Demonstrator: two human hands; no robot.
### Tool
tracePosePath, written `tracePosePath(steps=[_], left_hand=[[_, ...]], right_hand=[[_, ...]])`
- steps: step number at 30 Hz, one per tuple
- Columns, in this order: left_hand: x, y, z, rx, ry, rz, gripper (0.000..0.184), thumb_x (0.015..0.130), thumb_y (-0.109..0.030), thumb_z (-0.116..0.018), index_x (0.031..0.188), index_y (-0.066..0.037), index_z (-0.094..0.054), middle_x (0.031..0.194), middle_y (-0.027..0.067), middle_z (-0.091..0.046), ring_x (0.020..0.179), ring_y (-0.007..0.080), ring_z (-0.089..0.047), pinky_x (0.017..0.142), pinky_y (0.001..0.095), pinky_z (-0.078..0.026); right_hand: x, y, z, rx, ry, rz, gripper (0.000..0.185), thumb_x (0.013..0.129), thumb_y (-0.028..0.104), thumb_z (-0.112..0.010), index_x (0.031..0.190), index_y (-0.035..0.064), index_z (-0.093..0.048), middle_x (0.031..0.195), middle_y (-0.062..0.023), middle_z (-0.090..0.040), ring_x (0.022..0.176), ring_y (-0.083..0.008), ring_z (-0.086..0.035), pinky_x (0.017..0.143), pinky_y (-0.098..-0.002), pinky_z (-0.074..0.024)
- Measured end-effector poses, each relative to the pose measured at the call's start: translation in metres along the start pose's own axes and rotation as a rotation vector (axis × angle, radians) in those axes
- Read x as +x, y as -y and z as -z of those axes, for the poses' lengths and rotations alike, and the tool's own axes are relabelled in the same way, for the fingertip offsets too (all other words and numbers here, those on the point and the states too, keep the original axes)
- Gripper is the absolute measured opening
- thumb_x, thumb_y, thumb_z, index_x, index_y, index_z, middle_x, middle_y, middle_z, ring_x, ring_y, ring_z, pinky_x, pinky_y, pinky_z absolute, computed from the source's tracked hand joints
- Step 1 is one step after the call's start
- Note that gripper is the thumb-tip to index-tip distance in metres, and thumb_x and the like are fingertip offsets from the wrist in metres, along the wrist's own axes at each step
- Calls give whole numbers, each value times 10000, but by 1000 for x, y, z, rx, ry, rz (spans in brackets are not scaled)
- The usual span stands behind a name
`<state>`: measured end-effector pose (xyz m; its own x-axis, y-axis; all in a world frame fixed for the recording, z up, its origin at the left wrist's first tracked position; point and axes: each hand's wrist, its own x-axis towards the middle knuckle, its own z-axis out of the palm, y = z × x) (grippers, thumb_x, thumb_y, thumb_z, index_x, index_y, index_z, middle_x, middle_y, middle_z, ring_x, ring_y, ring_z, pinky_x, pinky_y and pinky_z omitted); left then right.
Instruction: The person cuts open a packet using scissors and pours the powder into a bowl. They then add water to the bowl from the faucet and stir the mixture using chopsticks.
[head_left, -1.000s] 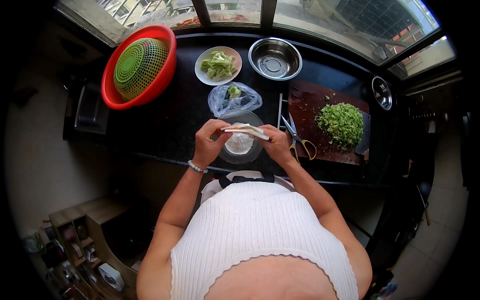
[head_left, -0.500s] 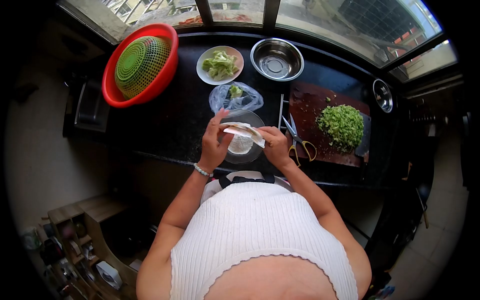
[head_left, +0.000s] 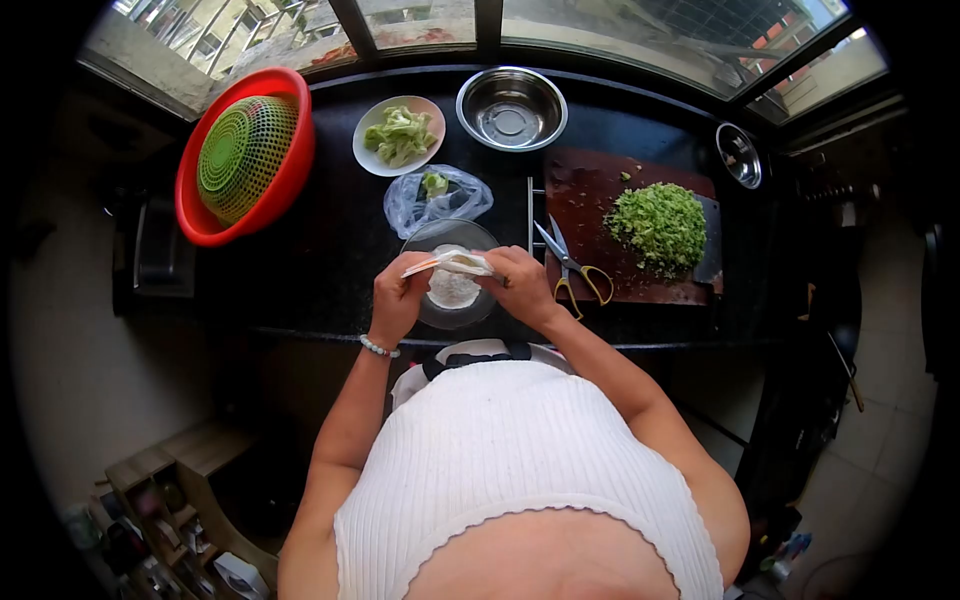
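Between my two hands is a small white packet (head_left: 460,262), its upper edge parted so it gapes. My left hand (head_left: 400,295) pinches the packet's left end, and my right hand (head_left: 520,282) grips its right end. Directly beneath it stands a clear glass bowl (head_left: 475,235) with a heap of white powder (head_left: 452,290) inside. Just right of my right hand, scissors (head_left: 568,262) with yellow handles lie partly on the board. Beyond the bowl rests a clear plastic bag (head_left: 465,195) with a piece of green vegetable in it.
Chopped greens (head_left: 658,228) and a cleaver (head_left: 709,245) lie on a brown cutting board (head_left: 575,200). A plate (head_left: 370,160) of leaves and a steel basin (head_left: 512,110) stand toward the window. At left, a red basin (head_left: 300,125) holds a green colander (head_left: 245,155). A small steel bowl (head_left: 738,156) is far right.
My left hand has gone from spread fingers beside the packet to pinching its end. The packet now gapes more at the top. The whole view has shifted slightly.
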<state>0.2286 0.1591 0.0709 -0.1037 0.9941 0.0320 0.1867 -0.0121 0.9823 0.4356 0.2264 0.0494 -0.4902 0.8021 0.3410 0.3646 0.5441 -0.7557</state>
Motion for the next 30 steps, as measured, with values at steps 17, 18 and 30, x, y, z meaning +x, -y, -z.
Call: tracePosePath(steps=[17, 18, 30], left_hand=[[-6, 11, -11, 145, -370, 2, 199, 797, 17, -611, 994, -13, -619, 926, 99, -641, 809, 160, -641, 682, 254, -508], [-7, 12, -11, 67, -384, -7, 212, 764, 15, -645, 969, -24, -607, 897, 88, -645, 823, 152, -646, 680, 250, -512], [-1, 2, 0, 280, -110, -255, 131, 776, -57, -672, 902, -23, -676, 855, 97, -649, 701, 201, -634, 591, 269, -480]], right_hand=[[-1, -6, 4, -43, 4, 38, 277, 748, 11, -623, 1002, 99, -689, 899, -60, -654, 781, -236, -596, 668, -332, -493], [-1, -6, 3, -44, -16, 44, 279, 749, 11, -622, 1005, 100, -689, 899, -58, -655, 780, -235, -596, 667, -331, -494], [0, -12, 3, -36, 77, 57, 239, 735, 11, -625, 958, 78, -679, 911, -66, -652, 810, -262, -600, 692, -347, -493]])
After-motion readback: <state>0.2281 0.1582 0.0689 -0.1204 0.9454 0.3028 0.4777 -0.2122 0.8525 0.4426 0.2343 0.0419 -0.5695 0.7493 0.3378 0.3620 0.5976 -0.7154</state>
